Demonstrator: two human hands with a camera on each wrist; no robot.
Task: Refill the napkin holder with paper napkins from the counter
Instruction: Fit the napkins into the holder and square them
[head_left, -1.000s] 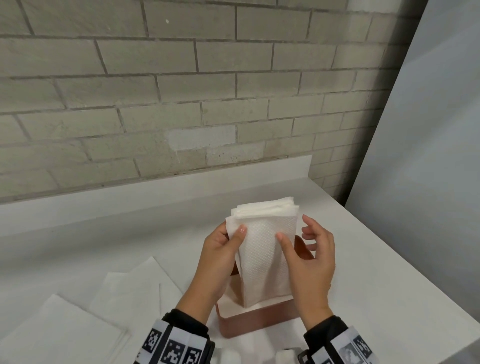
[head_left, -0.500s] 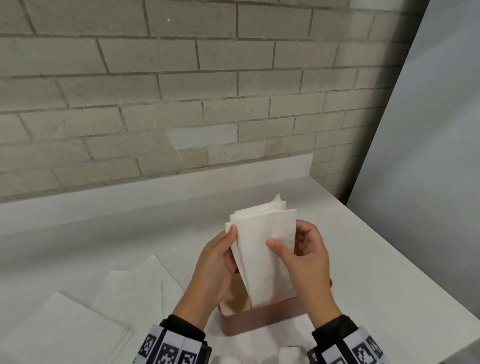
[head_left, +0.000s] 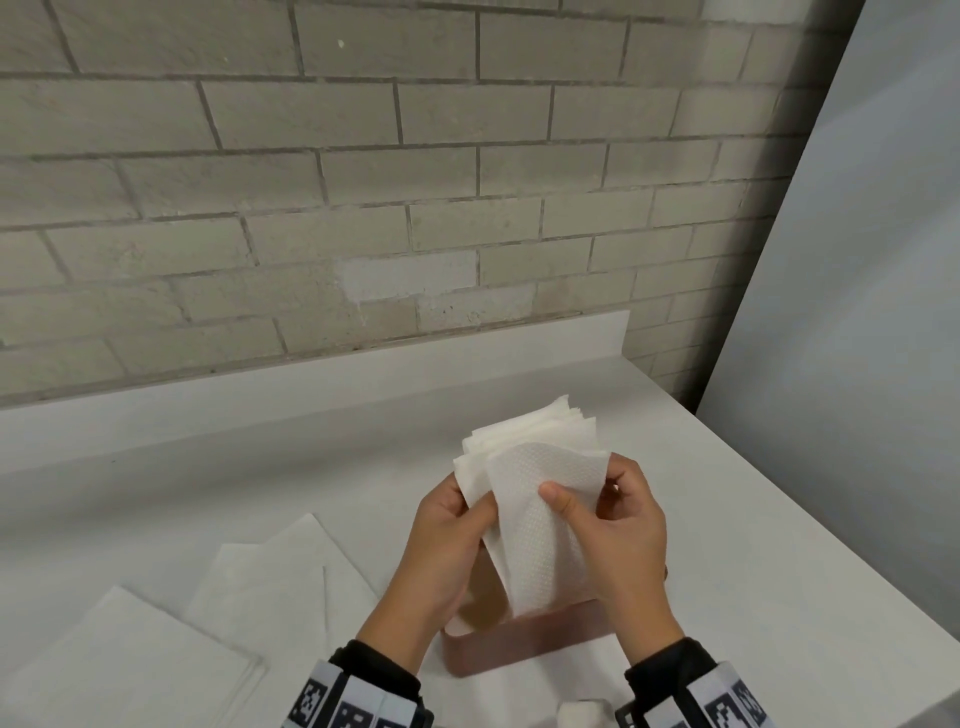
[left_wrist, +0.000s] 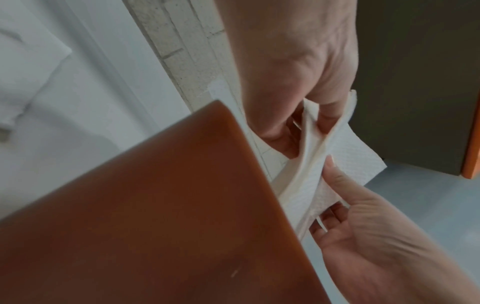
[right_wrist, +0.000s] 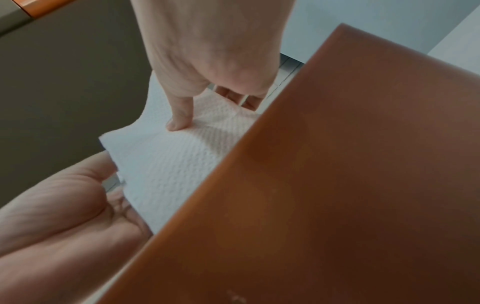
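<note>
A stack of white paper napkins (head_left: 535, 467) stands with its lower end inside the brown napkin holder (head_left: 524, 649) on the white counter. My left hand (head_left: 475, 506) grips the stack's left edge, thumb on the front. My right hand (head_left: 582, 493) pinches the front napkins at the right edge, its thumb flat on the embossed face. The top of the stack is fanned and leans left. In the left wrist view the napkins (left_wrist: 345, 156) split into two bundles beside the holder wall (left_wrist: 155, 205). In the right wrist view my thumb presses the front napkin (right_wrist: 166, 160) above the holder (right_wrist: 337, 185).
Loose flat napkins (head_left: 280, 582) and another pile (head_left: 119, 670) lie on the counter (head_left: 260, 467) to the left of the holder. A brick wall (head_left: 363, 182) runs behind. A grey panel (head_left: 857, 364) stands past the counter's right edge.
The squared, upright stack has become fanned at the top and bent in front. Both hands have slid lower on it, and my right fingers have curled round its right edge.
</note>
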